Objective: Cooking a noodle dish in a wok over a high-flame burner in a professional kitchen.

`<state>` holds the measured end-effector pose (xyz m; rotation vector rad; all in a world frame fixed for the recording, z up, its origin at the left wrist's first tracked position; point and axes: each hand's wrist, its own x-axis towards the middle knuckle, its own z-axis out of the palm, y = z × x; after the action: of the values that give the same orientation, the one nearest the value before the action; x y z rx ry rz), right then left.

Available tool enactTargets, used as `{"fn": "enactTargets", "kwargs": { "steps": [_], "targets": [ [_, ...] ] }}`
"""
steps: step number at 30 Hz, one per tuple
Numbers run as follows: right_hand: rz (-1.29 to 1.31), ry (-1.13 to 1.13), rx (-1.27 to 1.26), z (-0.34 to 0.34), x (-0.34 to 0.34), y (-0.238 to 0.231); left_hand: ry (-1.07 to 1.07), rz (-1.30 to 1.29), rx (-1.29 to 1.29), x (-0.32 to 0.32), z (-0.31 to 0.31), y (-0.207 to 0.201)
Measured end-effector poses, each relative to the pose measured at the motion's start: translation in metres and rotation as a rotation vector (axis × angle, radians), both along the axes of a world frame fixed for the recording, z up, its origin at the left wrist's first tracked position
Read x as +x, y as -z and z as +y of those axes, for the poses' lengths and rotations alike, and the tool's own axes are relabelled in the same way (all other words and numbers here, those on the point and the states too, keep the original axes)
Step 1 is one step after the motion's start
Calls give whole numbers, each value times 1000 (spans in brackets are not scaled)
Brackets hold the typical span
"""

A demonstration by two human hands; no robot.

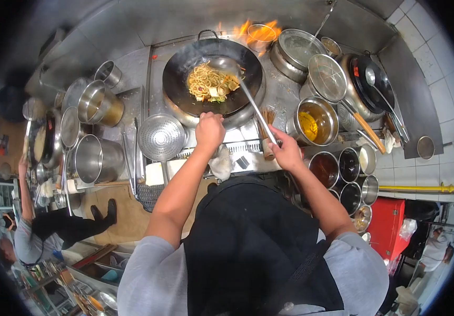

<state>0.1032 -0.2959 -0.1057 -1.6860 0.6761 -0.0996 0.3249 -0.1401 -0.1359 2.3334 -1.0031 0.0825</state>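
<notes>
A black wok [177, 68] sits on the burner in front of me, with smoke rising from it. Brown noodles mixed with pale chunks and bits of green [209, 83] lie in the middle of the wok. My left hand [209, 129] is closed at the wok's near rim, gripping it there; the fingers cover the spot they hold. My right hand [286, 150] is wrapped round the end of a long metal ladle [253, 102]. Its bowl rests inside the wok, at the noodles' upper right edge.
Flames [261, 34] flare behind the wok. To the right stand a pot of yellow oil [311, 126], a wire strainer [327, 78] and several seasoning containers [324, 168]. A perforated skimmer [161, 136] and steel pots [99, 158] are on the left. Another person [32, 237] works further left.
</notes>
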Motion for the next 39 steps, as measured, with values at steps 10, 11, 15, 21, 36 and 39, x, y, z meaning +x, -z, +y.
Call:
{"fn": "enactTargets", "kwargs": {
  "steps": [10,11,15,21,36,39],
  "targets": [
    [-79,33,-646,2,22,31,-47,42,0,-4,-9,5],
    [-134,58,-665,-1,11,33,-41,47,-8,-6,-10,3],
    [-173,106,-368,-26,-7,15,-42,25,-4,-6,-14,7],
    [-527,556,93,-58,36,-34,17,-17,0,2,-6,20],
    [-1149,467,658,-391,81,46,10,85,90,-6,-26,-7],
    [-994,609,1395,-300,88,-18,-91,78,98,-11,-7,-2]
  ]
}}
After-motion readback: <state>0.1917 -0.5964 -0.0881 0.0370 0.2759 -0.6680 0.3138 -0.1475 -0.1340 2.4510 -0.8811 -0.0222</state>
